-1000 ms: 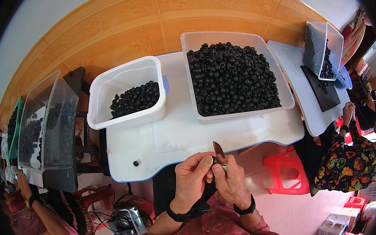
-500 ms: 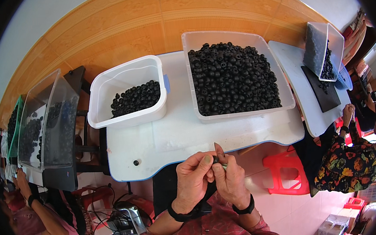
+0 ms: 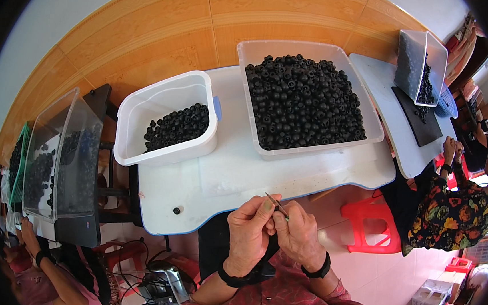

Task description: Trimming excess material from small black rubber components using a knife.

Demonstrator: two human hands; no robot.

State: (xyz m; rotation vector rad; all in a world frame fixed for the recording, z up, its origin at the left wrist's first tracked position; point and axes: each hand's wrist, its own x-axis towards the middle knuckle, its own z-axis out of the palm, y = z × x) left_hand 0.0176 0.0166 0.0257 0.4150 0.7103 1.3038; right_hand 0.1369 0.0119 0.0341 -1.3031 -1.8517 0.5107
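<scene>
Just past the table's near edge, my two hands meet at the fingertips. My right hand (image 3: 300,234) is closed around a small knife (image 3: 275,204), its pointed blade angled up and to the left. The fingers of my left hand (image 3: 246,227) are pinched beside the blade on a small black round piece, which is mostly hidden now. One black piece with a hole (image 3: 177,210) lies alone near the table's left front corner. Beyond my hands, a large clear bin (image 3: 319,151) is heaped with such pieces. A white tub (image 3: 170,155) to its left holds a smaller pile.
The white table (image 3: 229,179) has a wavy blue front edge. At right, a person in a flowered shirt (image 3: 450,219) works by a tilted bin (image 3: 415,70); a red stool (image 3: 370,225) stands between us. Another person's arm (image 3: 66,292) is at left, near a clear bin (image 3: 61,161).
The knife blade has swung from pointing nearly straight up to leaning left across the fingertips. The black piece, seen between my fingers before, is now mostly covered. Both hands stay in place.
</scene>
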